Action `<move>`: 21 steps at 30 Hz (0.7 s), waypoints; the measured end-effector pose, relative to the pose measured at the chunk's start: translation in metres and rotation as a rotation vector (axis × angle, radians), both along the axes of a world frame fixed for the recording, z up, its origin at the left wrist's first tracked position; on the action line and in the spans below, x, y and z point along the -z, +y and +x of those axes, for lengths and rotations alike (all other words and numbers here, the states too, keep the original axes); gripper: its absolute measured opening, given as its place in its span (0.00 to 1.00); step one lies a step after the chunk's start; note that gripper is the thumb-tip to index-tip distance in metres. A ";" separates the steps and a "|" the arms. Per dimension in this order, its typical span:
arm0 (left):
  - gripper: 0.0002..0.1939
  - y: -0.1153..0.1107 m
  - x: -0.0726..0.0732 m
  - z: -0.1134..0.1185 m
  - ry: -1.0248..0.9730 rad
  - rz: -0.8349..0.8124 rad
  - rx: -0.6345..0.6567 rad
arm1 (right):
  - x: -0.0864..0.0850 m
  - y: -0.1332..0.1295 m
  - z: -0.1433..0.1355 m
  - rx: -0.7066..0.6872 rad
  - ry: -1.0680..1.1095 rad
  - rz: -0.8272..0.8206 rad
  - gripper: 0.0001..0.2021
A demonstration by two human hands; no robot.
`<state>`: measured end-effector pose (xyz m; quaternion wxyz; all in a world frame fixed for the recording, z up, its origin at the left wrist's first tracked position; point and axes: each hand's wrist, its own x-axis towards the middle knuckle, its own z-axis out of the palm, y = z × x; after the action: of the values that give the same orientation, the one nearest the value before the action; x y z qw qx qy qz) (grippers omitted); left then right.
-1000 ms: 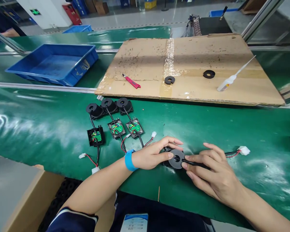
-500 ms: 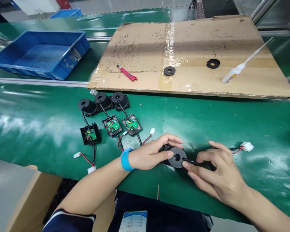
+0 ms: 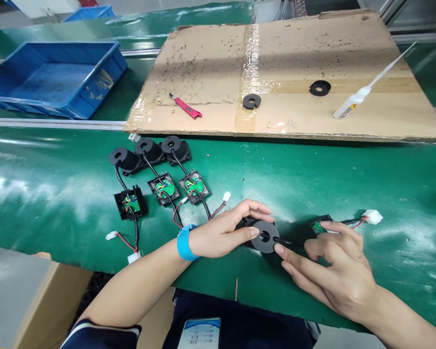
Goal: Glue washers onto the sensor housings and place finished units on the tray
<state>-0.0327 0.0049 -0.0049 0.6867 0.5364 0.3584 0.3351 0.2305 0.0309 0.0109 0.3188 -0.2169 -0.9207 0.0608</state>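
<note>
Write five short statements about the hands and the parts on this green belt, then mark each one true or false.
1. The left hand touches the grey ring. True.
2. Three black units with open circuit boxes lie in a row left of the hands. True.
3. The glue bottle stands upright on the belt. False: it lies on its side on the cardboard.
4. The blue tray holds two black rings. False: the two black rings lie on the cardboard, and nothing shows in the tray.
5. The right hand has a fingertip at the ring's edge, by a black cable. True.
</note>
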 end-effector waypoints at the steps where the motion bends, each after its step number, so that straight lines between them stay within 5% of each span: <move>1: 0.17 0.000 0.000 0.000 -0.002 0.004 0.002 | -0.001 0.000 -0.001 0.000 0.001 0.008 0.06; 21: 0.18 0.000 -0.003 -0.001 0.011 -0.031 0.002 | 0.001 -0.002 0.014 -0.030 -0.006 0.190 0.04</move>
<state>-0.0337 0.0049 -0.0016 0.6933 0.5279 0.3666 0.3260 0.2445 0.0286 0.0102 0.3342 -0.1722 -0.9264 -0.0228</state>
